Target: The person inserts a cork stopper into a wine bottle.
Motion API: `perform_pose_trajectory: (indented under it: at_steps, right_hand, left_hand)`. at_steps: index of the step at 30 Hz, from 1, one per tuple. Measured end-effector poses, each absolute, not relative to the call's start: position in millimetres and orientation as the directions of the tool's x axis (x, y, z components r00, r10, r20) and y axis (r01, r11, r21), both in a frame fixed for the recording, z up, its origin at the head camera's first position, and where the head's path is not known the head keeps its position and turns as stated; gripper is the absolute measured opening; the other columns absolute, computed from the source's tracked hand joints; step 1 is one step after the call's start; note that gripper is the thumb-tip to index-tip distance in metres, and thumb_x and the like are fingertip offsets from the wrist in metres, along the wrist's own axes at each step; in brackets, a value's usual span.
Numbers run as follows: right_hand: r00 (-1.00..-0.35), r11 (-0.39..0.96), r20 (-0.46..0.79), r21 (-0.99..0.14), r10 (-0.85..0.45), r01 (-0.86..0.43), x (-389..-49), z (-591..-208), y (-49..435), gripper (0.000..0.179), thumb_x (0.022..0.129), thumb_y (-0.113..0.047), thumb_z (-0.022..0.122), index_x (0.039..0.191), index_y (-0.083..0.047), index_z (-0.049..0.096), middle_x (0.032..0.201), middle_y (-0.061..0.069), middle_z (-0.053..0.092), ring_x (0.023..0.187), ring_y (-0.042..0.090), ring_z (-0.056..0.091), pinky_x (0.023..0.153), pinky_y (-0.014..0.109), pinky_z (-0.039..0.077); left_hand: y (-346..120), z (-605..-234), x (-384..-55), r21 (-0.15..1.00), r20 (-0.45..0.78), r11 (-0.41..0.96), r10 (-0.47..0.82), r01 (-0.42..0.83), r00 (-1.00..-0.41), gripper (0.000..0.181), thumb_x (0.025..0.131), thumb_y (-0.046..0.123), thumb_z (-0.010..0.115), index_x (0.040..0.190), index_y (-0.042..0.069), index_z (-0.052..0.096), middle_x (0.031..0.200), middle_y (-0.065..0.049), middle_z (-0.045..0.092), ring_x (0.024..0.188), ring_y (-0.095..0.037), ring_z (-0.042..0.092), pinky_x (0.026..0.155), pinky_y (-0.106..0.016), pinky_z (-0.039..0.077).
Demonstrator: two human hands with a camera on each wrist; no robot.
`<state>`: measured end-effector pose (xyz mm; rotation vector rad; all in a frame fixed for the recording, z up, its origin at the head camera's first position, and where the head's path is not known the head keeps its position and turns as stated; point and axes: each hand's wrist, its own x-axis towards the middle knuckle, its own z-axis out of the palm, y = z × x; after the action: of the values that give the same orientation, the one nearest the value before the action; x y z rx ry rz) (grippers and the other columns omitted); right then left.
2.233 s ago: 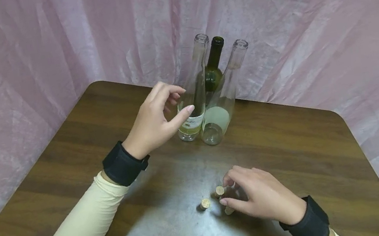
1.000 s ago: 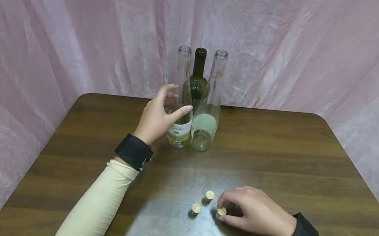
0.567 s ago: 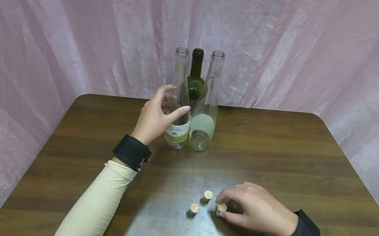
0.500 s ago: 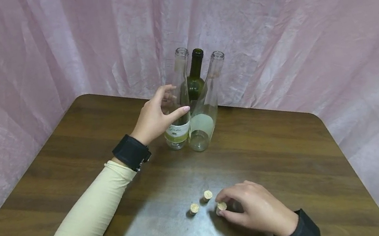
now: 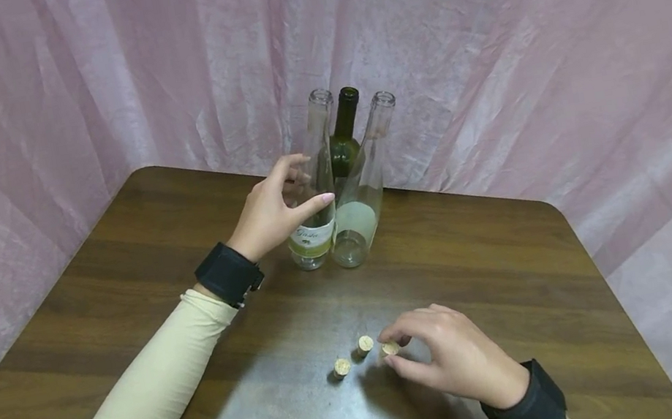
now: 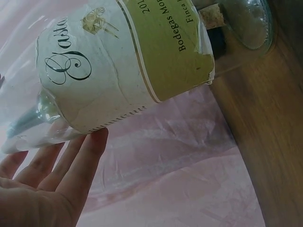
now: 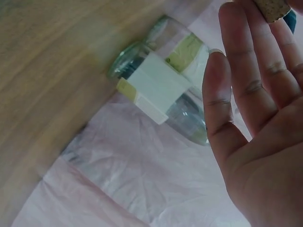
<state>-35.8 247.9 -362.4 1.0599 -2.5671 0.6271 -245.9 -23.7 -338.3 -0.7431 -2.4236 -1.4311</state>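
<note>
My left hand grips a clear wine bottle with a white and olive label, thumb on the near side and fingers behind. In the left wrist view, fingertips meet the edge of this bottle. Between thumb and fingertips, my right hand pinches a cork just above the table. The right wrist view catches that cork at its top edge. Two more corks stand on the table left of this hand: one nearer the bottles, another closer to me.
Behind the gripped bottle stands a dark green bottle. A second clear bottle with a pale label is on its right. All are near the back of the wooden table, against a pink curtain.
My left hand has closed in on the clear bottle, which has shifted slightly towards me. My right hand has moved to the nearest cork, pinched it and raised it a little, forwards.
</note>
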Motion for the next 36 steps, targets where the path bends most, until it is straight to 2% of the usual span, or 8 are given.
perform_pose_trajectory:
  at_steps: [8, 14, 23, 36]
  right_hand:
    - [-0.682, 0.629, 0.436, -0.284, -0.587, -0.723, -39.5, -352.9, 246.3, 0.016, 0.093, -0.025, 0.079, 0.108, -0.022, 0.075, 0.101, -0.021, 0.069, 0.088, 0.000, 0.064, 0.077, 0.028, 0.050]
    - [-0.669, 0.622, 0.459, -0.276, -0.585, -0.733, -43.2, -348.0, 245.2, 0.016, 0.093, -0.022, 0.079, 0.108, -0.022, 0.074, 0.102, -0.019, 0.069, 0.087, 0.002, 0.064, 0.079, 0.029, 0.051]
    - [-0.692, 0.653, 0.478, -0.279, -0.541, -0.704, -53.3, -326.6, 242.6, 0.016, 0.093, -0.021, 0.078, 0.109, -0.021, 0.076, 0.101, -0.020, 0.069, 0.089, 0.003, 0.064, 0.081, 0.032, 0.051]
    - [-0.676, 0.648, 0.507, -0.267, -0.535, -0.713, -64.6, -308.7, 238.7, 0.016, 0.093, -0.020, 0.078, 0.108, -0.018, 0.077, 0.103, -0.018, 0.070, 0.089, 0.004, 0.064, 0.082, 0.031, 0.050]
  left_hand:
    - [-25.1, -341.3, -241.4, 0.751, 0.441, 0.389, 0.305, 0.533, -0.844, 0.080, 0.087, 0.062, 0.076, 0.152, 0.021, 0.052, 0.125, -0.002, 0.070, 0.117, -0.024, 0.068, 0.096, -0.044, 0.054]
    - [-27.4, -344.5, -238.1, 0.750, 0.423, 0.399, 0.324, 0.528, -0.846, 0.081, 0.087, 0.063, 0.076, 0.151, 0.021, 0.052, 0.124, -0.002, 0.069, 0.118, -0.024, 0.068, 0.094, -0.044, 0.054]
    - [-30.0, -338.5, -237.3, 0.741, 0.436, 0.391, 0.338, 0.546, -0.834, 0.081, 0.086, 0.064, 0.075, 0.151, 0.022, 0.051, 0.123, 0.000, 0.069, 0.116, -0.022, 0.067, 0.087, -0.041, 0.055]
    - [-29.6, -337.3, -235.2, 0.743, 0.431, 0.384, 0.353, 0.549, -0.830, 0.079, 0.086, 0.063, 0.076, 0.149, 0.021, 0.051, 0.121, 0.001, 0.067, 0.116, -0.020, 0.067, 0.085, -0.039, 0.055]
